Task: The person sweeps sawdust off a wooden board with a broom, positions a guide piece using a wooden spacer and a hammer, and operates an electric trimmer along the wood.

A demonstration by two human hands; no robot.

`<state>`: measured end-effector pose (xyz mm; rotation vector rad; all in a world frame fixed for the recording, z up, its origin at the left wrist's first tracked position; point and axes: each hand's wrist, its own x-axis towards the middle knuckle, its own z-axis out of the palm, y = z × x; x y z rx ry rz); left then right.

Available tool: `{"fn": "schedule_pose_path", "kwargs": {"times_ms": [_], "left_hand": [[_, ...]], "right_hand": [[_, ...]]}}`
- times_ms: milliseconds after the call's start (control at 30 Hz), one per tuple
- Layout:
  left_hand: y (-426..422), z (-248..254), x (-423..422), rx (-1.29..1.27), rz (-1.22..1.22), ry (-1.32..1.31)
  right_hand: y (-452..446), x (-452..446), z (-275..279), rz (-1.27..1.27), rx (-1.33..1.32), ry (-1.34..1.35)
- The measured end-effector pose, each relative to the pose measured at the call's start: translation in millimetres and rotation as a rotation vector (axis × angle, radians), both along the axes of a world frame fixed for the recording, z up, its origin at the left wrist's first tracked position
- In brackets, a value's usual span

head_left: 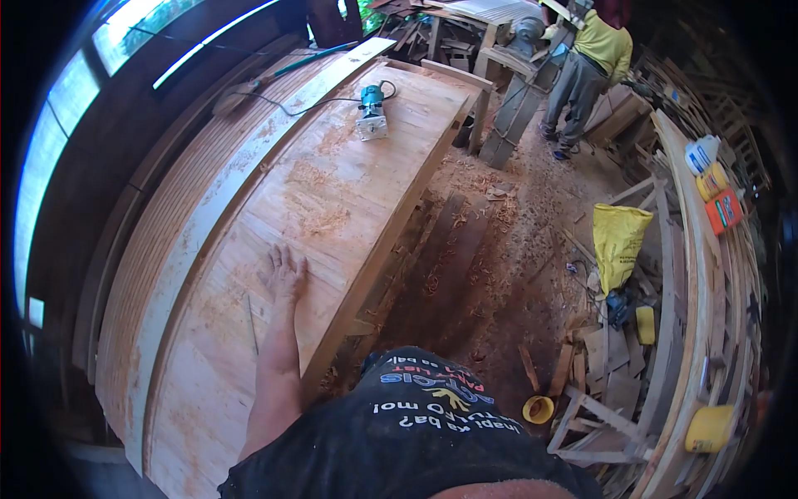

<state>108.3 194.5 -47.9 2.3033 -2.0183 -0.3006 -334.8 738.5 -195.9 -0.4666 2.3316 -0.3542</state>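
My left hand (287, 273) lies on a wide wooden panel (332, 249), its fingers stretched out and nothing held. Close to my forearm, a thin, pencil-like stick (252, 326) rests on the wood; its kind is too small to make out. Farther up the panel stands a teal electric trimmer (371, 112) with a pale square base, its cord trailing left. Curled wood shavings (324, 218) lie between the trimmer and my hand. Along the panel's left side runs a long pale board (212, 200). My right hand is out of the picture.
A person in a yellow shirt (603, 46) stands at the back right near a machine (525, 37). To the right are a yellow sack (619, 241), yellow containers (709, 428) and scrap wood (611, 366). Shavings cover the floor (499, 274).
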Motion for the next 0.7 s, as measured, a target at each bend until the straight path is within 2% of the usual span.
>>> {"fn": "schedule_pose_path", "kwargs": {"times_ms": [67, 133, 233, 267, 300, 367, 433, 533, 700], "left_hand": [[-4.4, 3.0, -4.0, 0.007, 0.046, -0.032], [-8.8, 1.3, -6.1, 0.006, 0.081, -0.056], [-22.3, -2.6, 0.6, -0.01, 0.124, -0.1], [-30.1, -1.1, 5.2, -0.016, 0.141, -0.123], [-38.3, -6.8, 2.8, -0.003, 0.154, -0.147], [-50.6, -1.4, 3.8, -0.012, 0.217, -0.135], [-65.6, 1.2, 5.3, -0.011, 0.278, -0.117], [-82.9, -13.1, 12.6, -0.029, 0.344, -0.141], [-88.3, -8.6, 5.0, -0.007, 0.425, -0.152]], "right_hand": [[-12.7, -25.8, -16.0, 0.13, -0.034, 0.104], [-41.1, -47.2, -11.9, 0.151, -0.072, 0.076], [-138.8, -65.6, 57.8, 0.022, -0.139, -0.153], [-154.9, -81.7, 38.5, 0.085, -0.217, -0.146], [-216.1, -93.3, 63.5, 0.101, -0.229, -0.196], [-280.0, -100.9, 84.8, 0.091, -0.276, -0.294], [-348.8, -101.8, 124.8, 0.248, -0.277, -0.274], [-437.7, -117.5, 136.5, 0.656, -0.573, -0.15], [-586.5, -106.5, 220.3, 1.052, -0.412, -0.077]]}}
